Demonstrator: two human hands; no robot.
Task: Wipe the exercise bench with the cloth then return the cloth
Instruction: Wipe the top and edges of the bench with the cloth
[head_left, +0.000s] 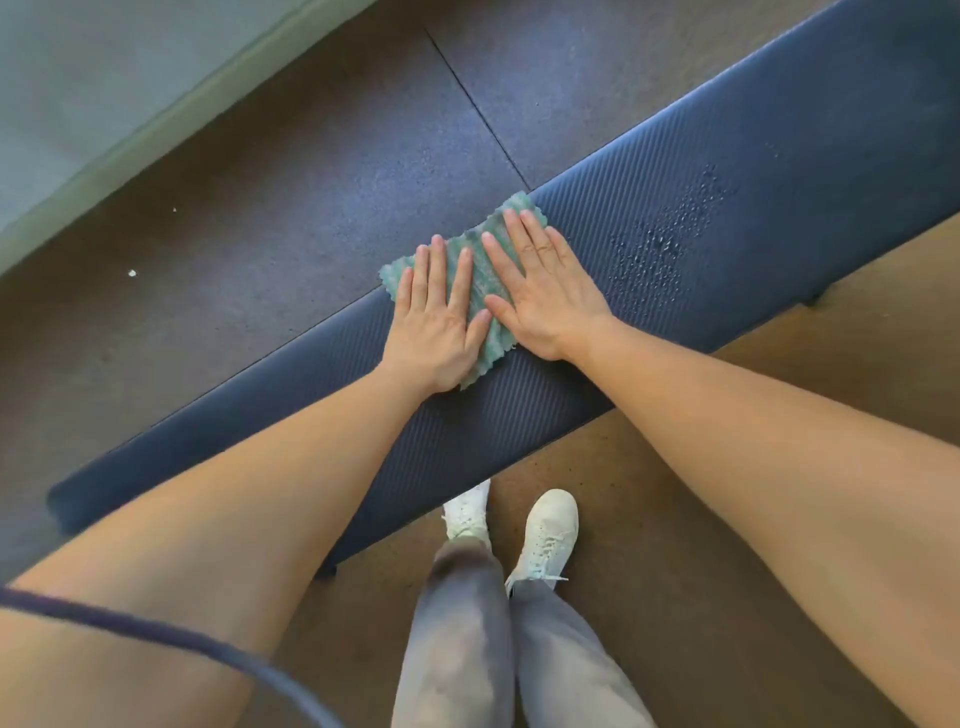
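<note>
A long dark blue ribbed exercise bench (519, 415) runs diagonally from lower left to upper right. A green striped cloth (483, 283) lies flat on its middle, its far edge hanging a little over the bench's far side. My left hand (436, 322) presses flat on the cloth's left half, fingers straight. My right hand (540, 283) presses flat on the right half, fingers spread. A patch of water droplets (670, 239) sits on the bench just right of my right hand.
Dark rubber floor tiles (311, 171) lie beyond the bench, with a pale wall base (104, 171) at upper left. Brown floor (727, 519) is on my side, where my white shoes (545, 535) stand against the bench. A dark cord (156, 634) crosses the lower left.
</note>
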